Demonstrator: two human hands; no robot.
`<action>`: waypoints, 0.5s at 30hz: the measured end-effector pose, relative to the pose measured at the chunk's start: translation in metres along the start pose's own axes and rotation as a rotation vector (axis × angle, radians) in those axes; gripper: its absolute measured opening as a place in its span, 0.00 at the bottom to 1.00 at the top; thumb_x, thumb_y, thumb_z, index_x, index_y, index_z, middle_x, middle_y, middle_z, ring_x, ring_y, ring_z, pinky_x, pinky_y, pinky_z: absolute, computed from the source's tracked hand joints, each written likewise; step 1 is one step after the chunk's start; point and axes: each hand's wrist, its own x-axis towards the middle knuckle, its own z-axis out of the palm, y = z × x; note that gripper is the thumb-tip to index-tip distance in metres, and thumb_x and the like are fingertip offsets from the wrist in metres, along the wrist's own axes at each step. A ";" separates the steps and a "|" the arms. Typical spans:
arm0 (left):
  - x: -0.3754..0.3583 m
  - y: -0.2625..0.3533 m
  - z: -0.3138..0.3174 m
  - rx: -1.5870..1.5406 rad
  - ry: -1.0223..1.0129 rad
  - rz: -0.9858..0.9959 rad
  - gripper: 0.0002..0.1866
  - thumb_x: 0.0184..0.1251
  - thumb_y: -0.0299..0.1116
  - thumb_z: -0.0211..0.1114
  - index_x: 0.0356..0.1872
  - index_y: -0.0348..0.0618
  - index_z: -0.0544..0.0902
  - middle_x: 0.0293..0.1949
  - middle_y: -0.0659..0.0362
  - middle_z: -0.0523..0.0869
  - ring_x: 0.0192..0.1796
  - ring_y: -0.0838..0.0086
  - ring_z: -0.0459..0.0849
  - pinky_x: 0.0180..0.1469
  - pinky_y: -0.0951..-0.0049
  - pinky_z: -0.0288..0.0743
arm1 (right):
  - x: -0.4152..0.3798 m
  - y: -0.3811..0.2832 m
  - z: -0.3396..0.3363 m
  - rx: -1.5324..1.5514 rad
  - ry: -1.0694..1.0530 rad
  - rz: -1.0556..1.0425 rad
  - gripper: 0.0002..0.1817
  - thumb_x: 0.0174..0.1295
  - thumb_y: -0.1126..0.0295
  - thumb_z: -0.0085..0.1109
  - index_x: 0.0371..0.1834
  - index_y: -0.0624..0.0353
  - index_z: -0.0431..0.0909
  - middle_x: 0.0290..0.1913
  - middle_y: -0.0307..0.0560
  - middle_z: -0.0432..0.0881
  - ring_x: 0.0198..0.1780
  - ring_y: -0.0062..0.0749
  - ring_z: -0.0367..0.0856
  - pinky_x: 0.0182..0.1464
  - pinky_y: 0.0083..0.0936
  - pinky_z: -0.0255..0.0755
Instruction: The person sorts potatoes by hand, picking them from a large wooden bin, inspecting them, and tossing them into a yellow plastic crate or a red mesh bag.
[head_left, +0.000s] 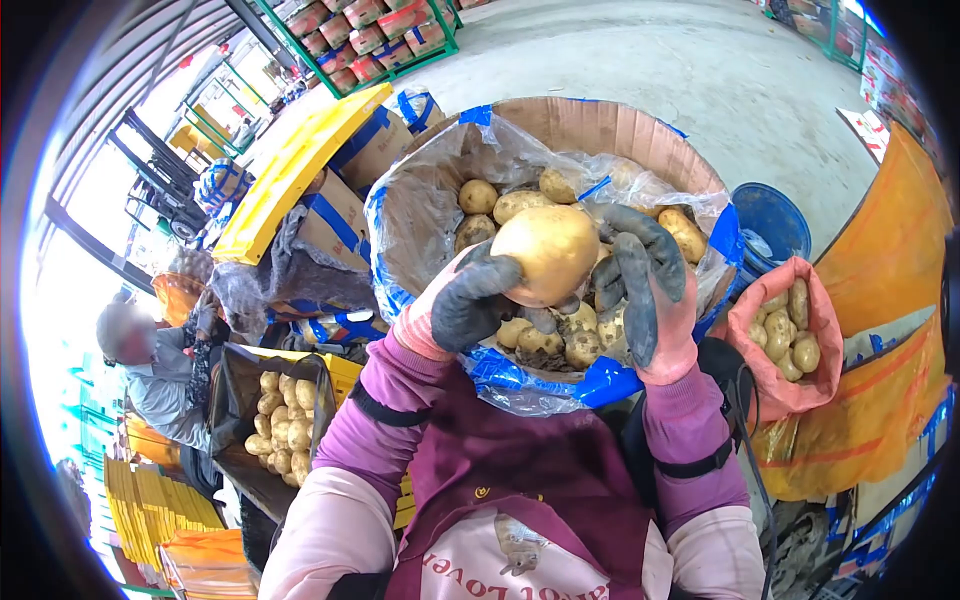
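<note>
A large, smooth potato (547,256) is held up over a round cardboard bin (640,135) lined with clear plastic and blue tape. My left hand (478,300), in a grey and pink glove, grips it from the left and below. My right hand (645,290), gloved alike, is at the potato's right side with its fingers apart; whether a fingertip touches the potato is hard to tell. Inside the bin lie several soil-marked potatoes (522,206), partly hidden behind my hands and the large potato.
Right of the bin stand a blue bucket (775,215) and a pink sack (830,385) of potatoes. At left are a black-lined crate (225,400) of potatoes, a seated person (165,385), a yellow board (300,175) and cardboard boxes (325,225). Orange sheets (880,250) hang far right.
</note>
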 end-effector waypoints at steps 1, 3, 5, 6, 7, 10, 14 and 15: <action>-0.001 0.001 0.001 -0.113 0.009 -0.032 0.42 0.59 0.49 0.70 0.68 0.31 0.67 0.58 0.47 0.80 0.54 0.61 0.84 0.51 0.66 0.83 | 0.003 0.007 0.001 0.088 0.046 -0.008 0.16 0.72 0.69 0.56 0.60 0.63 0.76 0.46 0.39 0.82 0.36 0.17 0.80 0.34 0.14 0.74; -0.001 0.006 0.009 -0.083 0.067 0.020 0.41 0.59 0.48 0.70 0.68 0.31 0.67 0.58 0.47 0.80 0.55 0.60 0.84 0.52 0.65 0.83 | 0.004 0.009 0.000 0.147 0.035 0.005 0.17 0.72 0.69 0.56 0.60 0.63 0.76 0.46 0.39 0.82 0.37 0.18 0.81 0.35 0.15 0.74; -0.004 0.014 0.011 -0.065 0.118 0.063 0.41 0.60 0.45 0.69 0.69 0.32 0.65 0.60 0.46 0.79 0.57 0.59 0.83 0.56 0.64 0.82 | 0.005 0.012 -0.003 0.144 -0.013 -0.014 0.18 0.71 0.68 0.58 0.61 0.63 0.75 0.47 0.40 0.81 0.40 0.20 0.82 0.37 0.16 0.76; -0.004 0.019 0.011 -0.058 0.124 0.069 0.41 0.60 0.45 0.69 0.69 0.32 0.65 0.60 0.46 0.79 0.57 0.59 0.83 0.56 0.64 0.82 | 0.006 0.011 -0.004 0.151 -0.022 -0.017 0.18 0.71 0.68 0.58 0.61 0.63 0.75 0.47 0.40 0.81 0.40 0.20 0.82 0.37 0.16 0.76; -0.004 0.027 0.010 -0.030 0.117 0.045 0.40 0.60 0.44 0.69 0.69 0.32 0.66 0.59 0.46 0.79 0.57 0.60 0.83 0.56 0.64 0.81 | 0.005 0.011 -0.004 0.138 -0.050 -0.002 0.19 0.71 0.68 0.58 0.62 0.63 0.74 0.48 0.40 0.81 0.40 0.21 0.82 0.38 0.17 0.76; -0.011 0.053 0.004 0.175 0.183 -0.053 0.37 0.60 0.44 0.69 0.68 0.35 0.69 0.55 0.50 0.82 0.49 0.68 0.86 0.50 0.71 0.81 | 0.003 0.016 -0.009 0.216 -0.161 0.037 0.22 0.71 0.66 0.57 0.66 0.62 0.71 0.54 0.43 0.81 0.46 0.21 0.82 0.44 0.21 0.77; -0.056 0.093 0.011 0.228 0.338 0.042 0.29 0.61 0.39 0.70 0.63 0.44 0.76 0.50 0.54 0.85 0.50 0.63 0.86 0.48 0.63 0.85 | 0.018 0.060 -0.047 0.075 -0.233 -0.017 0.22 0.72 0.65 0.55 0.66 0.60 0.72 0.55 0.44 0.82 0.45 0.20 0.82 0.43 0.19 0.76; -0.075 0.099 0.009 0.201 0.390 0.098 0.30 0.62 0.40 0.70 0.64 0.43 0.75 0.51 0.53 0.85 0.51 0.62 0.86 0.49 0.61 0.84 | 0.018 0.057 -0.041 0.060 -0.196 0.037 0.22 0.72 0.65 0.54 0.66 0.60 0.72 0.55 0.44 0.82 0.44 0.20 0.82 0.43 0.18 0.76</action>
